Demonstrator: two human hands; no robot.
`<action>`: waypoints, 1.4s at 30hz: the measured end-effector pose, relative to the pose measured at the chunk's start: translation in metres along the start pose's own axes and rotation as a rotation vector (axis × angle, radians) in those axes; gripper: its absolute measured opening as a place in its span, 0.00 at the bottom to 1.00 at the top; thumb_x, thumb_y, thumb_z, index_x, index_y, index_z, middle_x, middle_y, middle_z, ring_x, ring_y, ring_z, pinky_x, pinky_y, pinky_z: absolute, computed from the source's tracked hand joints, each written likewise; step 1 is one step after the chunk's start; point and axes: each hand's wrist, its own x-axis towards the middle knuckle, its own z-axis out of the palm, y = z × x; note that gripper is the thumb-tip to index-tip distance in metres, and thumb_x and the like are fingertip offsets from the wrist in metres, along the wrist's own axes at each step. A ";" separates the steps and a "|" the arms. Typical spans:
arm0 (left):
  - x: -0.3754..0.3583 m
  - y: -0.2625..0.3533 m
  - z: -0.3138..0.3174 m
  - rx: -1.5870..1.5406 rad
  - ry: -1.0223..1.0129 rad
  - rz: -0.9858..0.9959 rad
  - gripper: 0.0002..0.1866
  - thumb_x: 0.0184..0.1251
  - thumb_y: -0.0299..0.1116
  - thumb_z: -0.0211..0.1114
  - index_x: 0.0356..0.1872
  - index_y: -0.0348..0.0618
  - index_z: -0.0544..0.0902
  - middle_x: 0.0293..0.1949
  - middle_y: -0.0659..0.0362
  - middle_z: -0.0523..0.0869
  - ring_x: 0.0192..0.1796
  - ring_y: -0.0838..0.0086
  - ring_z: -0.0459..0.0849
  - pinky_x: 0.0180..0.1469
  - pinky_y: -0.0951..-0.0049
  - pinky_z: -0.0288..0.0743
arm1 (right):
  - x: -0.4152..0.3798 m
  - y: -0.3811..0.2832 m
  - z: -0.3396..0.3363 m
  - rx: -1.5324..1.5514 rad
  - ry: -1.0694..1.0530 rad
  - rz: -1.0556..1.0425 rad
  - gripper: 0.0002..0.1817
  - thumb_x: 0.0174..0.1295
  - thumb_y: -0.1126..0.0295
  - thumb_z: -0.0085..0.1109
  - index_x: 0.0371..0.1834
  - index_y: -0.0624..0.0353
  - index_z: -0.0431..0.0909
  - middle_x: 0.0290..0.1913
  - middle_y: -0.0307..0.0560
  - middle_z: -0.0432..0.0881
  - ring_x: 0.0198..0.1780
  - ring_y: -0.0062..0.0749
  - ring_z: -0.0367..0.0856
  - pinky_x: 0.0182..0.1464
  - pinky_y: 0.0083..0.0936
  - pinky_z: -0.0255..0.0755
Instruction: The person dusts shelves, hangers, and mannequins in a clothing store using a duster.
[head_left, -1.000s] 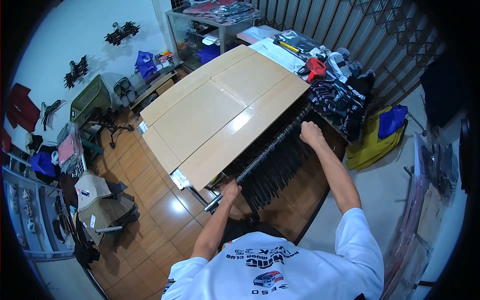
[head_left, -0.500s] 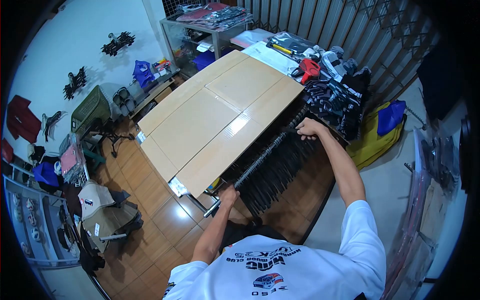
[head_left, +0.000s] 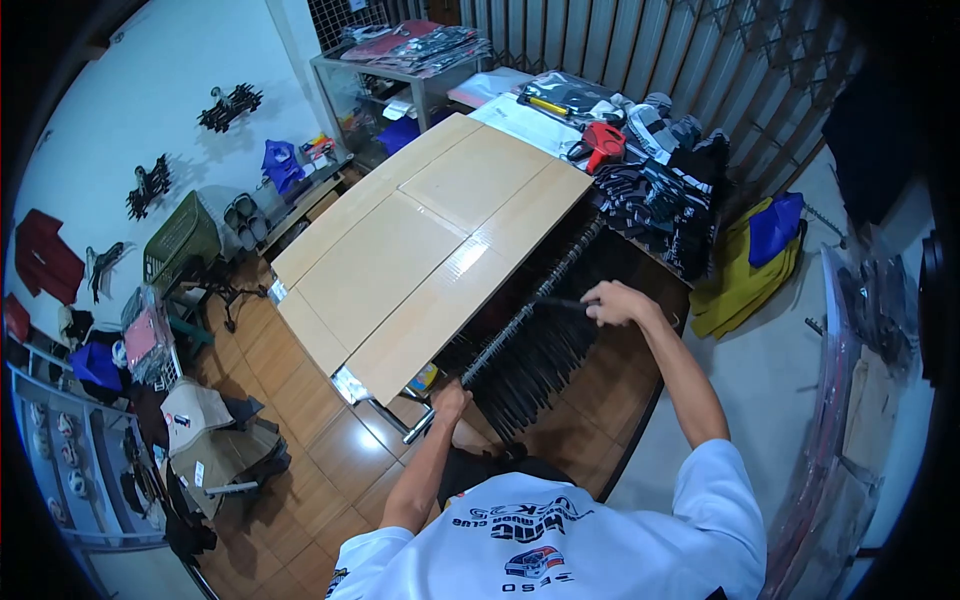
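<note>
A brown tiled floor [head_left: 330,450] lies under one rack rail [head_left: 520,315] crowded with black hangers [head_left: 545,350], too many to count; one flattened cardboard sheet [head_left: 430,240] lies over its far left side; the right hand [head_left: 612,302] pinches one hanger mid-rail; the left hand [head_left: 450,400] clenches the rail's near end; folded clothes [head_left: 660,190] pile up far right.

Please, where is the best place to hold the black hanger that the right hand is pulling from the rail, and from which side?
Probably at its top, near the hook, where the right hand pinches the black hanger. Come from the open right side, since cardboard sheets cover the rail on the left.
</note>
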 end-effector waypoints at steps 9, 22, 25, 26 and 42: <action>0.003 -0.008 0.004 0.047 0.009 0.037 0.28 0.56 0.48 0.64 0.53 0.40 0.82 0.51 0.42 0.86 0.53 0.48 0.85 0.58 0.54 0.77 | -0.086 0.092 -0.001 0.485 -0.217 0.200 0.16 0.65 0.69 0.63 0.56 0.57 0.84 0.34 0.40 0.88 0.22 0.16 0.76 0.20 0.16 0.68; 0.005 -0.009 -0.002 0.017 -0.068 0.031 0.30 0.52 0.48 0.68 0.53 0.37 0.80 0.47 0.40 0.86 0.50 0.47 0.86 0.51 0.54 0.80 | -0.070 0.060 0.047 0.701 -0.396 0.024 0.22 0.68 0.67 0.62 0.64 0.60 0.77 0.39 0.45 0.89 0.22 0.14 0.75 0.19 0.15 0.69; 0.020 -0.028 0.020 -0.074 -0.050 0.095 0.26 0.54 0.50 0.67 0.47 0.40 0.83 0.43 0.40 0.87 0.48 0.49 0.86 0.45 0.53 0.81 | -0.073 0.041 0.075 0.666 -0.437 0.001 0.23 0.68 0.68 0.61 0.66 0.59 0.76 0.38 0.44 0.88 0.21 0.14 0.73 0.19 0.14 0.68; 0.016 -0.025 0.017 -0.139 -0.102 0.003 0.25 0.54 0.50 0.67 0.45 0.41 0.83 0.42 0.40 0.87 0.47 0.49 0.86 0.44 0.53 0.81 | -0.074 0.045 0.081 0.666 -0.439 0.001 0.23 0.68 0.68 0.61 0.66 0.59 0.76 0.38 0.44 0.88 0.21 0.14 0.73 0.19 0.14 0.68; -0.004 0.000 -0.011 -0.002 -0.032 0.017 0.29 0.50 0.42 0.69 0.53 0.35 0.80 0.50 0.38 0.85 0.54 0.45 0.84 0.56 0.52 0.78 | -0.019 0.013 0.147 0.925 0.032 -0.076 0.19 0.73 0.69 0.53 0.65 0.62 0.75 0.31 0.40 0.82 0.20 0.14 0.70 0.18 0.16 0.66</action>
